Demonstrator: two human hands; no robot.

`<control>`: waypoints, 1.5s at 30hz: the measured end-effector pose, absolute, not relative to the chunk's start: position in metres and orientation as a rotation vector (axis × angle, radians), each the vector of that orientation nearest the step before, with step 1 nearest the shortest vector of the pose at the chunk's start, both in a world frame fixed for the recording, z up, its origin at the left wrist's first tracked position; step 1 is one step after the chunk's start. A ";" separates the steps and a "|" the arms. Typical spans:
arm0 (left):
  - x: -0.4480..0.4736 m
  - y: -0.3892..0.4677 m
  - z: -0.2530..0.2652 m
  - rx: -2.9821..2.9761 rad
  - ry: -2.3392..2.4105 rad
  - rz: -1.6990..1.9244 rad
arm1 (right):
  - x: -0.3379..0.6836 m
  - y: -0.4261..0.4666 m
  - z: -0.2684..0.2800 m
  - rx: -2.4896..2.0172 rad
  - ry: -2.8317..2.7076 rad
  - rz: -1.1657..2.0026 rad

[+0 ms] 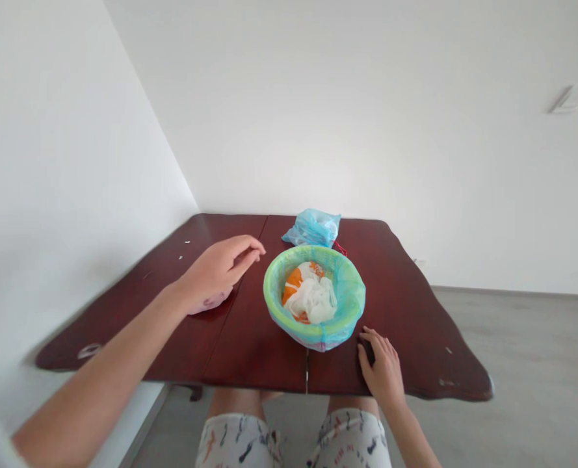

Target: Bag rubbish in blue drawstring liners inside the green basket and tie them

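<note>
one green basin (pixel 272 281), two blue bags (pixel 314 227) (pixel 335 339), one table (pixel 410 318)

Forward-down head view toward basin (pixel 271 292)

lime-green basin (pixel 270 291), dark red table (pixel 415 331)

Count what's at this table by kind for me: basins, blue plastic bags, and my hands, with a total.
Basins: 1, the green basin
Blue plastic bags: 2, the liner bag in the basin and the crumpled bag behind it
Hands: 2, your left hand and your right hand
Total: 5
</note>
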State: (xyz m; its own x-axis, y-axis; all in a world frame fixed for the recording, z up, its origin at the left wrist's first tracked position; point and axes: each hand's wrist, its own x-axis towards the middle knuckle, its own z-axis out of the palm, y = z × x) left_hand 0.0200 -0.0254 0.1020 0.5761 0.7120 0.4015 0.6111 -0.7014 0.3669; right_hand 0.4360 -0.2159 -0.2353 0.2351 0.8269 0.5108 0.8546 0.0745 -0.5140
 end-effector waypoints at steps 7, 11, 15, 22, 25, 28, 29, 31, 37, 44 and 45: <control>-0.008 -0.113 -0.048 2.673 1.082 1.173 | 0.378 -0.232 -0.145 -1.378 -1.661 -0.345; 0.019 -0.123 -0.079 2.643 1.115 1.302 | 0.358 -0.218 -0.109 -1.351 -1.713 -0.443; 0.034 -0.107 -0.080 2.704 1.079 1.339 | 0.359 -0.208 -0.092 -1.333 -1.736 -0.446; 0.034 -0.107 -0.077 2.673 1.033 1.324 | 0.355 -0.225 -0.070 -1.342 -1.790 -0.261; 0.035 -0.113 -0.069 2.606 0.991 1.423 | 0.356 -0.230 -0.059 -1.373 -1.781 -0.223; 0.041 -0.111 -0.052 2.548 0.923 1.392 | 0.363 -0.226 -0.047 -1.395 -1.802 -0.202; 0.044 -0.109 -0.046 2.524 0.924 1.365 | 0.366 -0.223 -0.043 -1.399 -1.807 -0.198; 0.049 -0.103 -0.034 2.484 0.976 1.322 | 0.373 -0.217 -0.038 -1.409 -1.817 -0.186; 0.045 -0.086 -0.023 2.509 1.073 1.243 | 0.397 -0.199 -0.043 -1.523 -1.857 -0.263; 0.019 -0.078 -0.019 2.397 0.950 1.041 | 0.411 -0.183 -0.060 -1.654 -1.738 -0.338; 0.016 -0.077 -0.017 2.392 0.937 1.021 | 0.411 -0.179 -0.060 -1.665 -1.689 -0.341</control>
